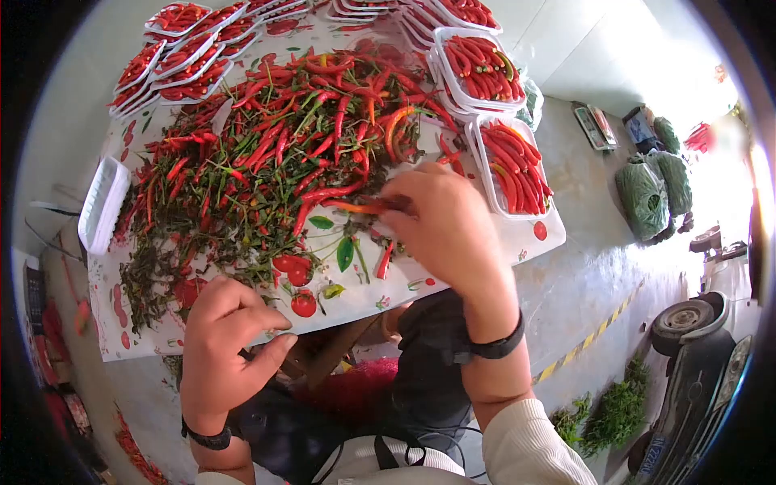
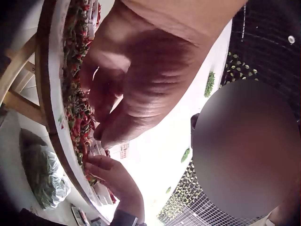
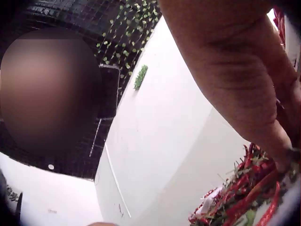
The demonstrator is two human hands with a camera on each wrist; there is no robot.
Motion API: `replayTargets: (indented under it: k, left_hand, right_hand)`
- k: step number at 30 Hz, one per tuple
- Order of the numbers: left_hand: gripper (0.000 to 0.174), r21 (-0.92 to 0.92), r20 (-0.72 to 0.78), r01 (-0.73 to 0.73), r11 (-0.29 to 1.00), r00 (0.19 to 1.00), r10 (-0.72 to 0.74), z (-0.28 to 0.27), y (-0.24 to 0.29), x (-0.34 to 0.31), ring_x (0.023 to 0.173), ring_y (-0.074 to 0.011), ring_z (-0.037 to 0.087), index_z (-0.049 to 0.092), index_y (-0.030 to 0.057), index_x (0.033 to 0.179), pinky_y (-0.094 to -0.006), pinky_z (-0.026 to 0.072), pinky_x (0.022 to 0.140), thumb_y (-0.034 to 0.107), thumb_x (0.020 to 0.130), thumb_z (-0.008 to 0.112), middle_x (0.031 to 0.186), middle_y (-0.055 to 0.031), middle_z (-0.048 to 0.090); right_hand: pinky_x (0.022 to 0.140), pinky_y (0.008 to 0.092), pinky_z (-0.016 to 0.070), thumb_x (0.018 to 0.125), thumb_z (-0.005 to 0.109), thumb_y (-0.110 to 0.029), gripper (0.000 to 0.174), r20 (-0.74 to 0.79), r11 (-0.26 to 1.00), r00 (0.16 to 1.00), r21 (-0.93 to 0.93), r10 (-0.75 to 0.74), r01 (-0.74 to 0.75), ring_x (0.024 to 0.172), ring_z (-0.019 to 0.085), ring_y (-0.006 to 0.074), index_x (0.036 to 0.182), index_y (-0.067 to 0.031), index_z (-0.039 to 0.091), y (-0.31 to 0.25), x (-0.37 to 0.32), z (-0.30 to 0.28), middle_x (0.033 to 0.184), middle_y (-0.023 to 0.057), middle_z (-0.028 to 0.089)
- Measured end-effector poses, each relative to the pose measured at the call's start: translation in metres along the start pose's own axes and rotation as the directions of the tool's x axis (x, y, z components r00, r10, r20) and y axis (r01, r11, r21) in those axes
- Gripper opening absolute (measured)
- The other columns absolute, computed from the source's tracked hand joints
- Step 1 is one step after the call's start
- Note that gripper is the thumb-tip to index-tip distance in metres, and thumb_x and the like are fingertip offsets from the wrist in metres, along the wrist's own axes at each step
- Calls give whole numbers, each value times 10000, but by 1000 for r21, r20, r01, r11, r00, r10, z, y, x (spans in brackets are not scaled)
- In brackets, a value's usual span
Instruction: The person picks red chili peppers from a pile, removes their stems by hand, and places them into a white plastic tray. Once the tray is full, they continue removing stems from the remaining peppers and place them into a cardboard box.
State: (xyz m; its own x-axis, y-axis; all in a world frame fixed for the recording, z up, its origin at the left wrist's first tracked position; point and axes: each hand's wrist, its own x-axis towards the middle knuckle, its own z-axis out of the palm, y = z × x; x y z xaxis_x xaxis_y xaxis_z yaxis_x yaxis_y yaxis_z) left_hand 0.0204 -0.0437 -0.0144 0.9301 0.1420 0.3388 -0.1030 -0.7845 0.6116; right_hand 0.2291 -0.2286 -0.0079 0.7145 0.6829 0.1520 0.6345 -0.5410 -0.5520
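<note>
Red chili peppers tangled with green stems and leaves form a wide pile (image 1: 267, 145) on the patterned table (image 1: 323, 303). At the pile's near right side, my right hand (image 1: 449, 230) pinches an orange-red pepper (image 1: 352, 207) between thumb and fingers; the hand covers part of it. My left hand (image 1: 226, 347) is at the near table edge, fingers loosely bent and holding nothing, thumb a little apart from them. The left wrist view shows this hand (image 2: 146, 75) close up, with the right hand (image 2: 117, 181) beyond it at the peppers. In the right wrist view, the fingertips touch the pile (image 3: 244, 188).
Trays of sorted peppers (image 1: 513, 166) line the table's right side, with more stacked trays (image 1: 182, 65) at the back left. Empty white trays (image 1: 105, 206) stand at the left edge. Green bags (image 1: 644, 196) lie on the floor to the right, near a vehicle (image 1: 695, 396).
</note>
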Motion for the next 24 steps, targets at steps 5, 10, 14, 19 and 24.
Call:
replayTargets:
  k: [5,10,14,19,24]
  left_hand:
    - [153,30,-29,18,999,999,-17,1,0,5,785,-274,583,716,62,841,-383,455,684,64,713,801,830,-65,601]
    - [138,30,-60,42,999,997,-40,0,-4,5,810,-269,612,731,66,901,-379,477,704,63,773,784,858,-70,638]
    - [138,53,-43,2,999,999,0,2,-4,8,808,-270,601,735,74,912,-375,475,719,96,790,794,867,-67,647]
    - [145,55,-21,-20,998,1000,21,4,0,10,814,-271,604,735,73,901,-381,475,723,88,773,802,872,-61,654]
    - [200,41,-72,-64,997,995,67,10,-1,12,811,-281,617,725,70,951,-390,487,724,72,767,803,873,-64,664]
  right_hand:
    - [869,483,526,787,721,-30,276,-191,984,979,151,-67,96,1003,644,399,1062,-22,695,-11,4,14,1026,192,651]
    - [844,482,524,801,711,-110,141,-61,996,998,85,2,3,960,653,372,922,-37,713,-6,-9,-17,926,158,664]
    - [804,443,517,744,727,-93,161,87,969,967,-37,-241,244,915,643,335,903,-63,730,2,-21,-14,898,121,651]
    - [819,448,511,785,716,-94,122,146,967,960,-63,-238,249,942,632,345,905,-76,708,0,-15,-2,888,113,637]
    - [810,468,508,851,680,-88,146,-4,968,968,-23,-251,251,936,642,363,993,-58,673,-13,-12,8,941,136,655]
